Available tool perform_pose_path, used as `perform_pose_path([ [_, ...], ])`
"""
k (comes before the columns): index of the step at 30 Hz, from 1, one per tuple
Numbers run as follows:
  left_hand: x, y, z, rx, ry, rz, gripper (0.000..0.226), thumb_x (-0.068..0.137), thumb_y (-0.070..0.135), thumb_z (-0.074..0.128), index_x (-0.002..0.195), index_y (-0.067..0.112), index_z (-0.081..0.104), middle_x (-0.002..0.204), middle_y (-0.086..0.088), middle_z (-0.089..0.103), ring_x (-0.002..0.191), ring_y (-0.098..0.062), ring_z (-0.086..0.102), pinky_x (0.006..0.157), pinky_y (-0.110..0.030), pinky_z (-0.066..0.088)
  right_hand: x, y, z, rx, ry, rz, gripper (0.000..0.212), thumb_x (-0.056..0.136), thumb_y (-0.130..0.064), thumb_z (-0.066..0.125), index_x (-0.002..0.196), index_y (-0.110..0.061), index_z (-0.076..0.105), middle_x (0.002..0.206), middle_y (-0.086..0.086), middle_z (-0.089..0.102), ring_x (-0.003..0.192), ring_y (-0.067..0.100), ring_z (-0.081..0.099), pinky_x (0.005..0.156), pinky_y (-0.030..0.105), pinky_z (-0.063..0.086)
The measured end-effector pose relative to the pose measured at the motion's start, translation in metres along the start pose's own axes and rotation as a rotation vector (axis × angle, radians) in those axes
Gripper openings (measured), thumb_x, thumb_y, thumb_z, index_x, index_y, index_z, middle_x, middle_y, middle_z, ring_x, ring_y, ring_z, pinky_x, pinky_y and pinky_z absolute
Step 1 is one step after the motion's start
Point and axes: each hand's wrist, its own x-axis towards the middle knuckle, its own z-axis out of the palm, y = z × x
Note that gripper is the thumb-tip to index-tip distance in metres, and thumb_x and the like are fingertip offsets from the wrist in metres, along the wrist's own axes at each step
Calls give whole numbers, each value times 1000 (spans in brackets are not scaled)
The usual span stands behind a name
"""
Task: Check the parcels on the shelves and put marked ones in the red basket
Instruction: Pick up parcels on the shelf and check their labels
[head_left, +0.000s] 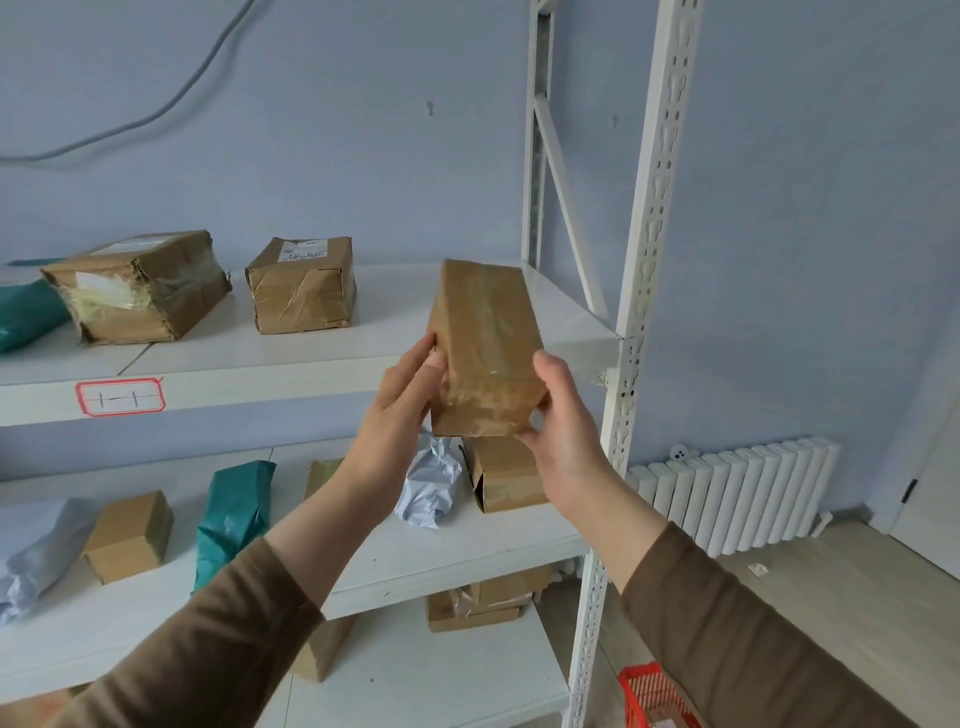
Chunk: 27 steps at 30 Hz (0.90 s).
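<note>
A white shelving unit (311, 364) is stocked with parcels on three shelves. A long brown parcel (485, 348) is held in the air, tilted, before the right end of the top shelf's front edge. It is gripped at its lower end: left hand (402, 400) on its left side, right hand (558, 415) curled round its right corner. The red basket (652, 696) is set on the floor beside the unit's front right post.

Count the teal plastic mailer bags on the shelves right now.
2. One teal plastic mailer bag lies at the top shelf's left edge, cut off by the frame; the other teal bag lies on the middle shelf, left of the left forearm. More may be out of view.
</note>
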Motion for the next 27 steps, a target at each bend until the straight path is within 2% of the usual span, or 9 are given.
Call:
perform_pose_path([
  [3,-13,-5,-3,-113,-68,-86,62,94,64,51,145,29,56,137,8,68,130,-12,61,121,-43,36,-11,7,0,-372,-1,-253,58,78,-64,66,131,-43,55,140,-12,55,134,9,51,110,43,47],
  [8,-29,-8,-5,-38,-82,-42,66,87,57,69,143,28,52,130,4,71,119,-18,69,102,-36,53,-22,19,-14,-684,-138,-451,73,81,-60,69,144,-57,33,165,-25,11,153,6,21,117,49,39],
  [11,-36,-10,-2,55,-54,9,73,76,53,82,138,35,48,126,14,69,117,-7,67,89,-25,59,-29,25,-20,-767,-144,-586,91,79,-57,77,151,-50,22,170,-16,-1,156,13,18,113,53,44],
  [14,-41,-8,9,76,-25,122,90,78,23,89,144,33,29,135,17,57,119,8,60,86,-16,56,-33,33,-24,-874,-98,-723,108,78,-52,82,158,-33,12,171,-8,-9,158,18,10,113,55,44],
  [16,-42,-11,13,142,2,207,100,74,17,89,145,32,22,142,17,50,128,7,55,94,-18,54,-34,37,-26,-900,-72,-778,116,77,-45,86,160,-34,6,172,-5,-12,159,20,6,112,58,44],
  [18,-42,-16,15,265,45,294,100,70,26,94,139,38,23,142,21,47,134,2,50,101,-18,49,-33,40,-27,-909,-59,-812,125,76,-42,88,160,-38,-5,172,-5,-14,160,24,4,113,61,42],
  [22,-42,-26,13,436,144,425,94,70,29,93,136,38,26,142,5,45,137,-15,48,106,-26,47,-27,41,-33,-909,-72,-780,133,75,-47,87,159,-41,-16,173,-2,-6,160,24,7,116,59,40],
  [25,-38,-25,9,196,68,332,94,73,19,91,144,30,30,139,8,52,131,-9,56,99,-22,53,-26,40,-38,-864,-113,-718,128,76,-54,84,159,-43,-13,172,-4,10,159,19,15,121,48,37],
  [27,-29,-26,3,-84,34,199,84,75,26,84,145,27,38,133,1,63,125,-17,63,95,-33,58,-27,38,-38,-779,-109,-665,120,77,-58,80,161,-42,-4,169,-11,19,156,11,19,120,33,32],
])
